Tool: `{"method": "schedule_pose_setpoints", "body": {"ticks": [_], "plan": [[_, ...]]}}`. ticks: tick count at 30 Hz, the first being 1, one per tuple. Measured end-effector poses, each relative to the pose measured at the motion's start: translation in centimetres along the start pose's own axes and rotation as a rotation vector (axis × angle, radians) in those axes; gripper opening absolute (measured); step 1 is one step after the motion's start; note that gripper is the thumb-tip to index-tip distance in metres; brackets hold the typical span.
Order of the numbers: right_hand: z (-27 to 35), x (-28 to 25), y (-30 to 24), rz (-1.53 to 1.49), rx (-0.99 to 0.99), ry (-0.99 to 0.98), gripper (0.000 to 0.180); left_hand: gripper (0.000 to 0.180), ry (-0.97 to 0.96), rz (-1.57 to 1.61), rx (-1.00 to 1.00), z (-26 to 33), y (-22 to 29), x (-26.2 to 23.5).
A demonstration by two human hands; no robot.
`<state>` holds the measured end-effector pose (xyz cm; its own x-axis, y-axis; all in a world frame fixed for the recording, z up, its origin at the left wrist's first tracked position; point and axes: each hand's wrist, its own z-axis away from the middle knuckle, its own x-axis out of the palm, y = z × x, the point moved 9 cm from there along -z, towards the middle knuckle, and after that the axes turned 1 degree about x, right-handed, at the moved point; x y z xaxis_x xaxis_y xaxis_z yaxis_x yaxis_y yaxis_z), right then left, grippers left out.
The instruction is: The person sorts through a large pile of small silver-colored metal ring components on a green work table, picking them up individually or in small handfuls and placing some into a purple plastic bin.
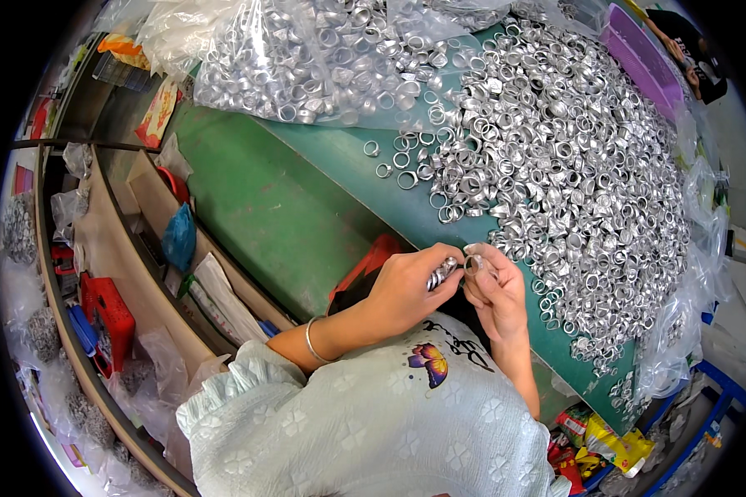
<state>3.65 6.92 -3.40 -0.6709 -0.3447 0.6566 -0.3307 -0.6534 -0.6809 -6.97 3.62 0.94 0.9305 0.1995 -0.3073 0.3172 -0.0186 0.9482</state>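
Observation:
Close in front of my body, my two hands meet at the near edge of the green table point(373, 192). Several silver rings are bunched in the curled fingers of my left hand point(404, 286), the visible ones point(442, 273) stacked side by side. Between the thumb and fingers of my right hand point(499, 298) is a single silver ring point(472, 265), held right beside that stack. Beyond my hands a broad heap of loose silver rings point(572, 149) covers the right of the table. A few stray rings point(407, 180) lie at the heap's left side.
A clear plastic bag of rings point(307, 66) lies at the far side. A purple basket point(638, 58) stands behind the heap. To my left, a wooden shelf point(153, 273) holds a red basket point(108, 319) and a blue bag point(179, 238). Another person point(686, 54) is at the far right.

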Motion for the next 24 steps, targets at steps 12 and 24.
{"method": "schedule_pose_setpoints", "body": {"ticks": [12, 24], "plan": [[0.9, -0.2, -2.0, 0.382, -0.262, 0.126, 0.029, 0.019, 0.017, -0.102, 0.074, -0.4, 1.3, 0.0], [0.5, -0.6, -1.3, -0.458, -0.073, -0.05, 0.025, 0.015, -0.003, -0.225, 0.072, -0.6, 1.3, 0.0]]}}
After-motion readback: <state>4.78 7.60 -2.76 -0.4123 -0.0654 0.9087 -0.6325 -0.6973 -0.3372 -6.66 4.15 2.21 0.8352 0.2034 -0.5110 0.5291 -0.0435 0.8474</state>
